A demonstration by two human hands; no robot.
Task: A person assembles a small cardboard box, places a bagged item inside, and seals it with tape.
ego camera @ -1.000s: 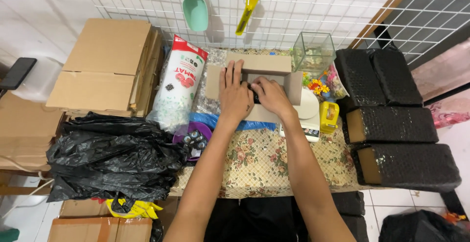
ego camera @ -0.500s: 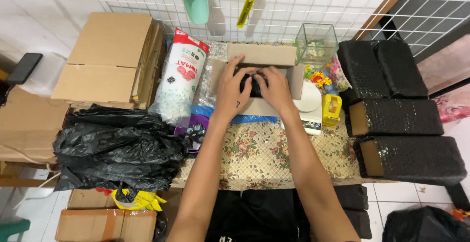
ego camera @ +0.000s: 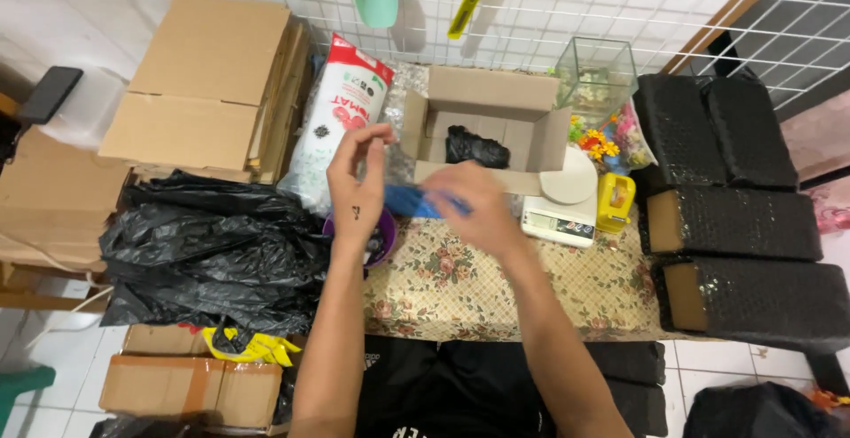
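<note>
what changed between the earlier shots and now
Both hands pulled back from the open brown cardboard box, towards the person. The left hand is now raised, fingers spread and empty; the right hand has come to a blurred blue item. A black wrapped bundle, covered before, now shows inside the box. The white scale, black bags and glass tank stayed put.

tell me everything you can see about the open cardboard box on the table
The cardboard box is small, plain brown and rectangular, and it sits at the back of the floral table cloth near the wire grid wall. Its flaps are open and stand up or splay outward. Inside lies one crumpled black plastic bundle. A white and red bag stands to its left, a glass cube tank to its right. Neither hand touches it.
</note>
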